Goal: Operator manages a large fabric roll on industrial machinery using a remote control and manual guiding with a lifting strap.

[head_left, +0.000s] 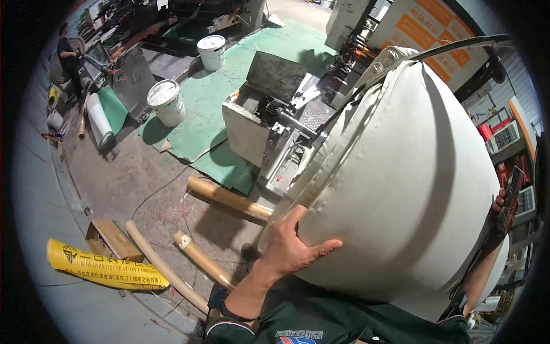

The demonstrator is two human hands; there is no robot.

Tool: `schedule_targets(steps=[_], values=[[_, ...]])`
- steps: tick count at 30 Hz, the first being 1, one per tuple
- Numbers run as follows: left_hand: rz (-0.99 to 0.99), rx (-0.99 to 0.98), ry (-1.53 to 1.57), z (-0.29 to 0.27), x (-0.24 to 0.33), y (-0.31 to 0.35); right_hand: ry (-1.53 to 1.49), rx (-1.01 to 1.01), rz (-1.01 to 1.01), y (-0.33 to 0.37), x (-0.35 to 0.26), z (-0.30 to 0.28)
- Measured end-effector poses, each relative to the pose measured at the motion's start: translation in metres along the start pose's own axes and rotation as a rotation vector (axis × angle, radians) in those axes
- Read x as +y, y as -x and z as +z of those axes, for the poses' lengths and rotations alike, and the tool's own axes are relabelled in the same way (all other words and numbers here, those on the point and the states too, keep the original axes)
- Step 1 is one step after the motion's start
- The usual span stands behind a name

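Yellow curved printed sheet (106,266) lies at left; left hand (289,243), thumb and fingers apart, touches the large white bulging smooth-faced roll (389,178), centre-right; right hand (499,200) is at its right side, whether its fingers clamp I cannot tell.

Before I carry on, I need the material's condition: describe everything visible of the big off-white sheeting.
The off-white sheeting looks smooth and pliable, perhaps vinyl or coated fabric. It bulges in a broad curve across the view's right side. Long folds and small dents run along its left side; a dark curved band, apparently shadow, crosses it. The left hand touches its lower left part.
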State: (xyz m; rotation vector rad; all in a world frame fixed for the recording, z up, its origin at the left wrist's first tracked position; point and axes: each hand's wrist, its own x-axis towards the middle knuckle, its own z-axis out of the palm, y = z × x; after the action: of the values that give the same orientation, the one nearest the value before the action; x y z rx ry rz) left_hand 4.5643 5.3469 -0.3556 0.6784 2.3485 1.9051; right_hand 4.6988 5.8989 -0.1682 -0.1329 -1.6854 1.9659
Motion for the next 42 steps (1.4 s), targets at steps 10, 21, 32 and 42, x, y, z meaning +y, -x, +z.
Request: schedule_targets(steps=[10, 21, 32, 42], values=[[-0.056, 0.0, 0.034, 0.007, 0.003, -0.016, -0.047, 0.014, -0.017, 0.001, -0.001, -0.015], [-0.061, -0.022, 0.053, 0.002, -0.001, -0.019, -0.086, 0.023, -0.02, -0.001, 0.006, -0.021], [-0.039, 0.08, -0.006, 0.009, -0.021, -0.023, -0.123, 0.051, -0.017, -0.014, 0.021, -0.012], [0.027, 0.039, 0.012, -0.005, -0.032, -0.024, -0.074, -0.103, 0.072, -0.019, 0.024, 0.0]])
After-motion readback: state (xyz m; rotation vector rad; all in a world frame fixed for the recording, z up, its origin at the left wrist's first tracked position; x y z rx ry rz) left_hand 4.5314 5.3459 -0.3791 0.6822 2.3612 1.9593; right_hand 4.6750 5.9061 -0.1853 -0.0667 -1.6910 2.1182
